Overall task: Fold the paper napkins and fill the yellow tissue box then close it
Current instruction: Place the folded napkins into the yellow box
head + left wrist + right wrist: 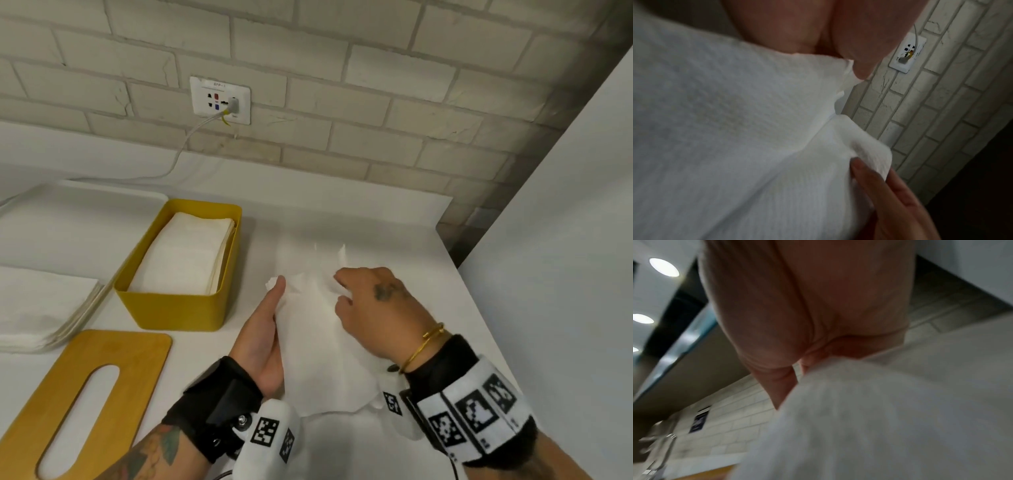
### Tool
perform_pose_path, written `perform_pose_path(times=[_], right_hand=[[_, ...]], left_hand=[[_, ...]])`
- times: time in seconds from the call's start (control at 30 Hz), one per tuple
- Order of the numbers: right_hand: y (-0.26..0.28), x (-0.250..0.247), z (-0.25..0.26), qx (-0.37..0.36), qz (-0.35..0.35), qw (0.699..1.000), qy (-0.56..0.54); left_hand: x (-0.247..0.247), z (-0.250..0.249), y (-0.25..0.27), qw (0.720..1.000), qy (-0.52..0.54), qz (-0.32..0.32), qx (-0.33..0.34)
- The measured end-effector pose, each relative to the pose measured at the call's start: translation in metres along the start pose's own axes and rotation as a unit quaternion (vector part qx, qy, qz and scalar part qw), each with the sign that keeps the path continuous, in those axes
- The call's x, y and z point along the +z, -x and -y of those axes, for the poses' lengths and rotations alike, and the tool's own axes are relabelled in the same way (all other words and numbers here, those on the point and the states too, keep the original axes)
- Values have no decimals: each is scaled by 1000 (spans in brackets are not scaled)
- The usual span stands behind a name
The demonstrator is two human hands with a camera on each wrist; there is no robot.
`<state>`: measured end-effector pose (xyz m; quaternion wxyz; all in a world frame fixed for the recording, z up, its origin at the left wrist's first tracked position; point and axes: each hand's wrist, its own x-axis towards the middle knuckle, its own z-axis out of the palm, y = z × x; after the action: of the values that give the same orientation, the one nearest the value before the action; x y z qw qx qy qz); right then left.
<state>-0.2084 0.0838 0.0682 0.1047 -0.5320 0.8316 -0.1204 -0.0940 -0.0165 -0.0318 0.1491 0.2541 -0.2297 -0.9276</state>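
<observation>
Head view shows the job well under way. The yellow tissue box stands open on the white counter and already holds a thick stack of folded napkins reaching near its rim. Its wooden lid, with the long slot, lies flat on the counter just in front of the box, so closing is not yet done. Left of the box a pile of unfolded napkins waits, which suggests more folding remains, though how many sheets the box can take I cannot tell.

Right of the box, one napkin is being folded. The left hand holds its left edge, thumb on top pinching the paper; the left wrist view confirms the fingers under a raised corner of the napkin. The right hand has its fingers curled into the napkin's far part, gripping it; the right wrist view is blurred but shows the fingers closed on white paper.

My judgement: filling looks more than half done; left are this fold, placing the napkin in the box, perhaps further sheets, then the lid.
</observation>
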Motion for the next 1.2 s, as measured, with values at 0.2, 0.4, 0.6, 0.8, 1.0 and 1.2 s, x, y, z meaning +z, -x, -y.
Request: perform_pose_path(times=[0.2,0.4,0.6,0.8,1.0,1.2], right_hand=[[12,18,28,30,67,997,-32],[18,-11,-11,-2,-75,976,-204],[22,-39,-10,-109,-104,830,-537],[-3,36,-23,65,-91,855,-507],[-6,67,-34,108,-81,878,-459],[-4,69,-32,117,-126,900,-401]], left_hand=[[-7,6,-1,996,-20,84,27],[-14,-3,-6,998,50,42,-3],[-7,-7,-9,998,40,41,-24],[-3,-7,-14,995,22,94,-37],[-8,-2,-17,998,-10,58,-23],[-9,3,-20,994,-103,5,38]])
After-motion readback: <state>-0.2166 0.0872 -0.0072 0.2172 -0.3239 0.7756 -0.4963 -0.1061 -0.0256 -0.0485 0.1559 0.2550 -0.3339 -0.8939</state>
